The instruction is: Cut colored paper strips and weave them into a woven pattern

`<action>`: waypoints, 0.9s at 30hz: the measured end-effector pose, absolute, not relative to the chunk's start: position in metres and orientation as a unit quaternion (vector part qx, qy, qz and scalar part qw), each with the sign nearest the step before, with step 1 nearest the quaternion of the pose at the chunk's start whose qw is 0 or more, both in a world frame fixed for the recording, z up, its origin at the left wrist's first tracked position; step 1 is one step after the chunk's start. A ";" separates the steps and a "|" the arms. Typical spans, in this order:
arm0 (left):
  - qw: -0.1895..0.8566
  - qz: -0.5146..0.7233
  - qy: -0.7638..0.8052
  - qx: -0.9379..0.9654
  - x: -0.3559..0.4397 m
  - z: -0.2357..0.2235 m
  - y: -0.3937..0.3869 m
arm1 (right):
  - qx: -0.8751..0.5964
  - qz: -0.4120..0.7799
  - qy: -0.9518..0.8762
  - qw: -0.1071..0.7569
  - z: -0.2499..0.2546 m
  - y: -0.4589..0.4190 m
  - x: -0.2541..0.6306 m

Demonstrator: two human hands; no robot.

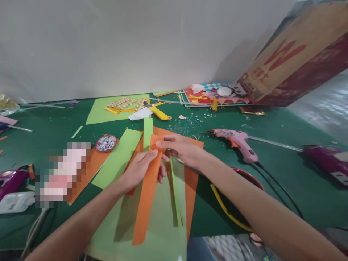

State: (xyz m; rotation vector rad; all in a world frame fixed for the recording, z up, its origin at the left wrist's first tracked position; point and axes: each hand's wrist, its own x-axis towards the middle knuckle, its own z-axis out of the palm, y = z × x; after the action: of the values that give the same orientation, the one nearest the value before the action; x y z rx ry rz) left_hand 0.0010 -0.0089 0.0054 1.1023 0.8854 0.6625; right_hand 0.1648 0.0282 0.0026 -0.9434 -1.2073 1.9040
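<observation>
Both hands meet over the middle of the green table (54, 127). My left hand (140, 170) pinches a long orange paper strip (148, 195) near its top, thumb on its face. My right hand (181, 148) closes its fingers on the folded top end of the same strip. The strip hangs down toward me over light green paper sheets (157, 232) and an orange sheet (190, 185). A narrow green strip (177, 195) lies just right of it.
A pink glue gun (237, 142) with a black cord lies to the right. A red round lid with googly eyes (106, 143) sits left. Yellow-handled scissors (159, 113), craft scraps and a cardboard box (296, 54) are at the back. Purple devices sit at both edges.
</observation>
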 end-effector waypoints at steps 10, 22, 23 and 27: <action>0.705 0.279 0.411 0.506 0.005 0.010 -0.011 | -0.367 0.708 -0.495 0.346 0.003 0.026 0.162; 0.706 0.277 0.410 0.507 0.004 0.007 -0.011 | -0.377 0.696 -0.501 0.349 0.004 0.025 0.161; 0.706 0.276 0.411 0.507 0.004 0.007 -0.011 | -0.378 0.696 -0.502 0.349 0.004 0.025 0.161; 0.702 0.273 0.415 0.511 0.004 0.009 -0.011 | -0.384 0.691 -0.505 0.347 0.005 0.025 0.160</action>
State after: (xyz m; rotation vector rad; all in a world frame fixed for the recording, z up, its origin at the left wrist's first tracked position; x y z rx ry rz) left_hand 0.0039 -0.0114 0.0087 1.1374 0.9245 0.6075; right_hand 0.1604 0.0246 0.0050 -0.9956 -1.3085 1.7917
